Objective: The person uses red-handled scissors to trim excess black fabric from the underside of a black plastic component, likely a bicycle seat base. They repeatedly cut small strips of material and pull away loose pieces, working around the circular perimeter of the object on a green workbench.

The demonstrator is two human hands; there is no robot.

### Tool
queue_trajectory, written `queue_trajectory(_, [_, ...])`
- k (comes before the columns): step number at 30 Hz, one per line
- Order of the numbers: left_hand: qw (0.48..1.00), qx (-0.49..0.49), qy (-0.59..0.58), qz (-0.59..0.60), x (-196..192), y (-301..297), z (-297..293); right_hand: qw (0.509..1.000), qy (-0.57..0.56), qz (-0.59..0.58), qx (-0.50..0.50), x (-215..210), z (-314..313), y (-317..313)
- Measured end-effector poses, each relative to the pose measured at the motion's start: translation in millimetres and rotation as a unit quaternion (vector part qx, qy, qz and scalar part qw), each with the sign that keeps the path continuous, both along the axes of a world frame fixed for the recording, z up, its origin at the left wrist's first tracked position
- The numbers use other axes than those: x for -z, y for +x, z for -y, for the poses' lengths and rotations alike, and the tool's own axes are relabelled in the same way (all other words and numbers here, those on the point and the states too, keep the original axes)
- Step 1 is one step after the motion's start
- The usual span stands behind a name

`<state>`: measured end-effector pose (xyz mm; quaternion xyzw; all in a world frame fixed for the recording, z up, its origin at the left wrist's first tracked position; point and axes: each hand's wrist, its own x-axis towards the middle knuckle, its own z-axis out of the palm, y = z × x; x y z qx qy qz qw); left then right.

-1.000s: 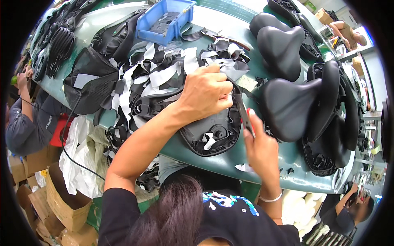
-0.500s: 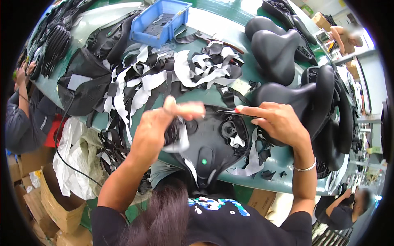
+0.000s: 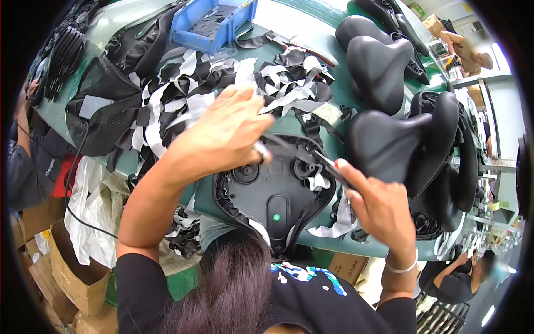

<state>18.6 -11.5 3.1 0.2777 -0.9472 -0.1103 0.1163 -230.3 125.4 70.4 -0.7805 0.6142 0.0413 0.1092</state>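
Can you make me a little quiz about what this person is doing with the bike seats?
1. True or false: the bike seat under the hands lies upside down, with its underside up.
2. What colour is the bin at the far side of the table? A) red B) blue C) yellow
3. Which hand holds a thin dark tool at the seat's edge, the left hand or the right hand?

Key
1. True: you can see the hard black base with its round holes and a small green dot.
2. B, blue.
3. The right hand; the left one pulls at the cover on the other side.
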Motion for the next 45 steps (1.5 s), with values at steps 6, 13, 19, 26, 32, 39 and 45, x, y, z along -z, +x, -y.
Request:
queue_trajectory(6, [0.754,0.078,0.557,-0.340,15.2,-40.8,9.7,0.997,0.028,0.061,-0.047,7.1,17.8,-9.9])
queue_trajectory(13, [0.503,-0.027,0.547,-0.668,-31.2,-20.8,20.1,0.995,0.033,0.041,0.079,23.9,-51.1,17.7])
queue_trajectory(19, [0.443,-0.030,0.027,-0.896,-63.5,69.1,2.8,0.924,0.069,0.274,0.258,46.3,-106.5,38.7])
queue_trajectory(26, [0.948,-0.283,-0.030,-0.140,9.0,20.5,-26.4,0.822,-0.121,0.511,0.219,112.2,-46.0,49.7])
queue_trajectory(32, [0.743,-0.188,0.580,-0.276,24.3,24.5,6.2,0.793,-0.189,0.550,0.183,23.5,55.1,5.9])
queue_trajectory(39, [0.693,-0.224,0.374,-0.574,7.0,-69.4,114.1,0.617,-0.370,0.677,0.156,-60.9,293.7,-102.1])
queue_trajectory(45, [0.879,-0.139,0.175,-0.420,72.7,-110.3,73.4,0.570,-0.221,0.714,0.342,47.4,501.3,-184.5])
